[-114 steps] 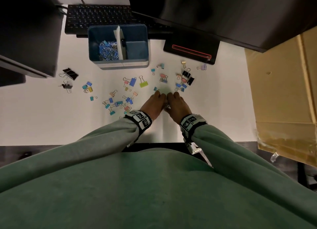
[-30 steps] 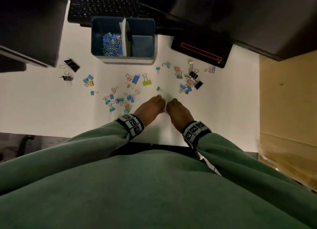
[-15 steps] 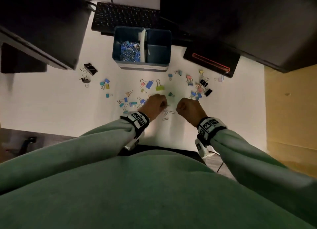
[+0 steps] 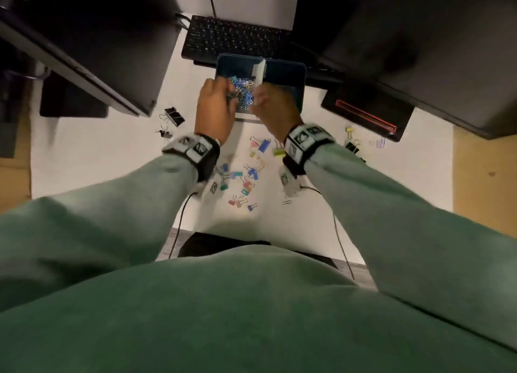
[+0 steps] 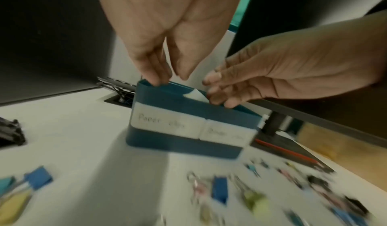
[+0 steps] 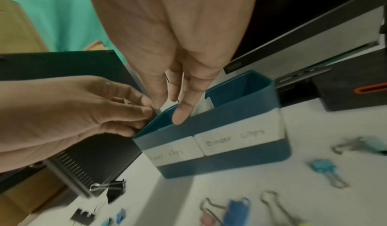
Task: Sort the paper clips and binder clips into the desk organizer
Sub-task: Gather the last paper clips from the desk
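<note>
The blue desk organizer [image 4: 302, 93] stands in front of the keyboard, labelled "Paper clips" on the left half [image 6: 173, 153] and "Binder clips" on the right. A pile of coloured paper clips [image 4: 243, 91] lies in its left compartment. Both hands hover over that compartment. My left hand [image 4: 226, 93] has its fingertips gathered at the left rim [image 5: 169, 78]. My right hand [image 4: 258, 98] points down beside the white divider, with a thin wire paper clip showing between its fingers [image 6: 173, 107]. Several coloured binder clips [image 4: 246, 177] are scattered on the white desk between my forearms.
A black keyboard [image 4: 237, 40] sits behind the organizer, under dark monitors on both sides. A black stand with a red stripe [image 4: 366, 112] is to the right, with a cardboard box [image 4: 486, 177] beyond it. Black binder clips [image 4: 174, 116] lie to the left. One paper clip [image 4: 286, 202] lies near the front edge.
Both hands left the desk front, where they gathered paper clips, and moved forward and up to the organizer's left compartment.
</note>
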Demonstrator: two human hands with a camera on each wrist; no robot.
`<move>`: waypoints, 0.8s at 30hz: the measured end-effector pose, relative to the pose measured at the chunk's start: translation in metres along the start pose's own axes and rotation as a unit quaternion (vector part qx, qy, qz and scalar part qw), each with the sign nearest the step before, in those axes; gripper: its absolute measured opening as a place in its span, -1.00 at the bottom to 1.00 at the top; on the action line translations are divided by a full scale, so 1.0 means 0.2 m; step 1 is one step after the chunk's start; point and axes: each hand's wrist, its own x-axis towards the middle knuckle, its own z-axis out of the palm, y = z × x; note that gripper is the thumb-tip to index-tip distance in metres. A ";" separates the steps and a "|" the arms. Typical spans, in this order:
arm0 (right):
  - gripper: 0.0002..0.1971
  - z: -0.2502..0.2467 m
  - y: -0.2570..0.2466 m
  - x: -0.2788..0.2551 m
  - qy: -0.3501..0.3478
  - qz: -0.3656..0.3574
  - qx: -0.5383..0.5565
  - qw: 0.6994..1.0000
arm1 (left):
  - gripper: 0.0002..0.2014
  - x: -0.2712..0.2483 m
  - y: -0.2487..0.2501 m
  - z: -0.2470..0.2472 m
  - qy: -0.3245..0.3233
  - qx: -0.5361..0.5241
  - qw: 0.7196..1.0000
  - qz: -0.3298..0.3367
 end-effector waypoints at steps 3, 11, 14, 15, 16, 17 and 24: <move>-0.83 -0.06 0.25 -0.24 0.037 -0.047 -0.055 0.997 | -0.84 -0.25 0.02 0.06 0.011 0.028 0.998 0.062; -0.68 0.07 0.79 -0.71 -0.118 0.041 -0.150 0.981 | -0.51 -0.71 0.16 0.46 -0.334 0.093 0.931 0.113; -0.80 0.11 0.78 -0.73 -0.113 0.023 -0.186 0.976 | -0.53 -0.72 0.19 0.54 -0.331 0.097 0.929 0.133; -0.84 0.12 0.78 -0.73 -0.117 0.023 -0.197 0.973 | -0.58 -0.73 0.19 0.56 -0.324 0.093 0.931 0.142; -0.85 0.13 0.78 -0.73 -0.119 0.022 -0.204 0.971 | -0.63 -0.73 0.18 0.58 -0.322 0.088 0.931 0.147; -0.85 0.13 0.80 -0.74 -0.122 0.022 -0.207 0.970 | -0.69 -0.74 0.19 0.58 -0.316 0.085 0.933 0.151; -0.82 0.04 0.87 -0.79 -0.136 0.038 -0.085 0.986 | -0.82 -0.78 0.20 0.63 -0.296 0.146 0.923 0.197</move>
